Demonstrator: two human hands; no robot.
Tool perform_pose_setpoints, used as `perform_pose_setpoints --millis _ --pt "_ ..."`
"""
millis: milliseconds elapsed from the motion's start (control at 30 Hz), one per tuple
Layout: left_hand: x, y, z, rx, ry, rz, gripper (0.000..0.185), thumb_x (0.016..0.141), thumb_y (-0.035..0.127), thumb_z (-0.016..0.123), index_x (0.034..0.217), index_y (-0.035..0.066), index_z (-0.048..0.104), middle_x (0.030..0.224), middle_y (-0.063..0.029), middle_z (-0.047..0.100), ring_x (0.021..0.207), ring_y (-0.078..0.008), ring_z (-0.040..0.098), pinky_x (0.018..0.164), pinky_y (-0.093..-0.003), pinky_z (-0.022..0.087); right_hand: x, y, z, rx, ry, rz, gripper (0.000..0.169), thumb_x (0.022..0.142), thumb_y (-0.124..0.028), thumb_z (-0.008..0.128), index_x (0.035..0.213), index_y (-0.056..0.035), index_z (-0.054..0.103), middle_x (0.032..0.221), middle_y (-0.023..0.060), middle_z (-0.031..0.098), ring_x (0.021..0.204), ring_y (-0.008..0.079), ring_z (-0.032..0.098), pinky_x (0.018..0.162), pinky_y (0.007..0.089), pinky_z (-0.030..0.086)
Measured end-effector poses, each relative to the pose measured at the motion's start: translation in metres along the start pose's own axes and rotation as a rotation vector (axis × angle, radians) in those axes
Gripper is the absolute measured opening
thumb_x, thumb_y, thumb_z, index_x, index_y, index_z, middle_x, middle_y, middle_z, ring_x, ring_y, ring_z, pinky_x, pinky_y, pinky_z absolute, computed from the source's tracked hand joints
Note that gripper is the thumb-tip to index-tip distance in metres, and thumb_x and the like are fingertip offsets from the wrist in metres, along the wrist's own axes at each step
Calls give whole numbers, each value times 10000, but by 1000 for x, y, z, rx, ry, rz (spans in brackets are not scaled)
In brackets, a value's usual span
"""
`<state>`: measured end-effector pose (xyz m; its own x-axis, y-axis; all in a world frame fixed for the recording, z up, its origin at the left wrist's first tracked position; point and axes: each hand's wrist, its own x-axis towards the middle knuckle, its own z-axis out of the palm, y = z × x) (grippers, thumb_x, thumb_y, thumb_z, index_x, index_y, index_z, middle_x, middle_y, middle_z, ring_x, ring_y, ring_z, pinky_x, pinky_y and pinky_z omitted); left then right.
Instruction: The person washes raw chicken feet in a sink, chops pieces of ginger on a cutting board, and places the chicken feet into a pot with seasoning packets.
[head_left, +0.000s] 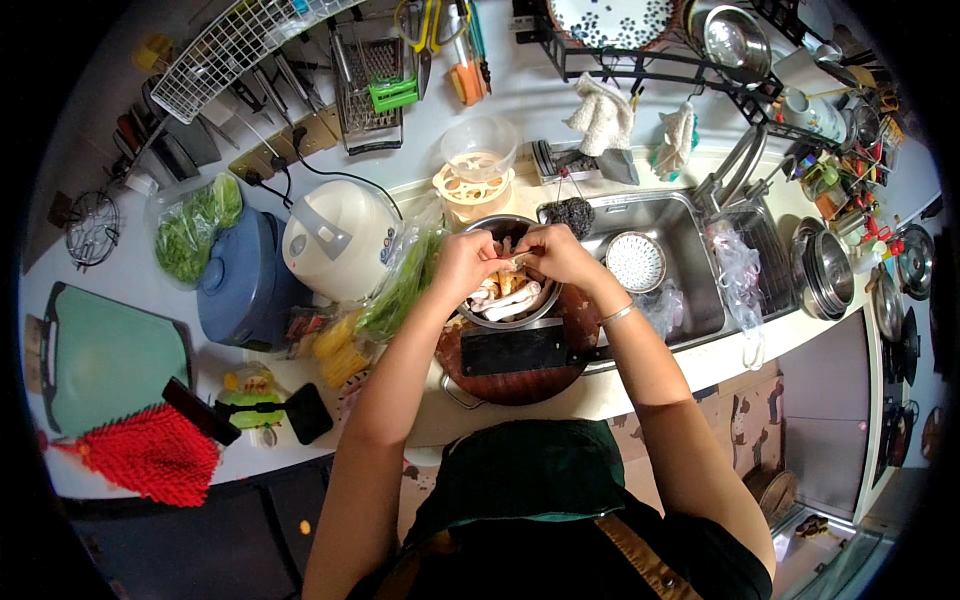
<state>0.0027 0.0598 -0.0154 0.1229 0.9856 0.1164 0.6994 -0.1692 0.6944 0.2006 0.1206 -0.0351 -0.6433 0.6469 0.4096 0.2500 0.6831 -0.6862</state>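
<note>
My left hand (469, 262) and my right hand (556, 256) meet above a stainless steel bowl (517, 325). Between their fingertips they pinch a small piece of food (519, 256), mostly hidden by the fingers. Pale, stem-like food pieces (510, 301) and some yellowish-brown ones lie in the bowl; their exact kind is unclear. The bowl stands at the far side of a round wooden chopping board (510, 386). A dark-bladed cleaver (514, 349) lies flat across the board in front of the bowl, its handle pointing right.
A steel sink (679, 225) on the right holds a white patterned strainer bowl (635, 262) and a plastic bag. Bagged greens (409, 274), a white appliance (341, 236) and a blue lidded pot (244, 277) crowd the left. A phone holder (259, 409) stands near the counter's front edge.
</note>
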Motion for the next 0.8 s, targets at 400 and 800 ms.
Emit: perform_pose_setpoints --millis 400,800 --pt "0 -15 13 -196 -41 114 73 781 -56 662 844 -25 682 771 -72 658 620 -126 628 549 -258 498 -3 -2 5 47 32 -75 70 721 -45 681 778 -16 655 733 179 624 668 351 621 626 378 491" --pt "2 -7 7 -142 -46 152 245 894 3 567 1133 9 621 914 -104 671 633 -106 602 587 -270 499 -4 2 10 13 76 -43 219 748 -164 740 689 -6 601 639 191 561 576 354 545 541 369 442"
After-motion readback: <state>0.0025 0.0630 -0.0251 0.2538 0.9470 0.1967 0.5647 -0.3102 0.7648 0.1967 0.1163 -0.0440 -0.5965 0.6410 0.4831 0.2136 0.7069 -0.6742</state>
